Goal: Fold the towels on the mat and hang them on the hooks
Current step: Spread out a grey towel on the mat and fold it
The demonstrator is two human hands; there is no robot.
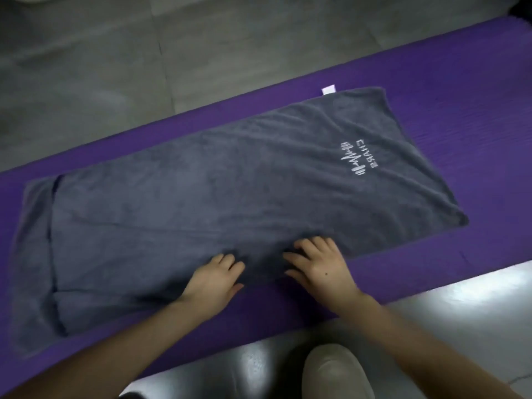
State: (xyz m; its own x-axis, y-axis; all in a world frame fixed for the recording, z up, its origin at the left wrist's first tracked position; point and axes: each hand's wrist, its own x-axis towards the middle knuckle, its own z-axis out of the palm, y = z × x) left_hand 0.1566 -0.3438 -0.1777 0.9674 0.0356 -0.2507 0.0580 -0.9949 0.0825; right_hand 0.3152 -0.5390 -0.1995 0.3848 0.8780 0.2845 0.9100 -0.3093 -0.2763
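Grey towel [216, 203], edge under left hand [213, 279], right hand [320, 266]

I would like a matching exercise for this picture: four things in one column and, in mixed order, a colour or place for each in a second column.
Things:
1. towel
2. mat
3. tag
4. logo

Descriptions:
a. purple, lying under the towel
b. white, sticking out at the towel's far corner
c. dark grey, spread on the mat
d. pale stitching on the towel's right half

Pairs: 1-c, 2-a, 3-b, 4-d
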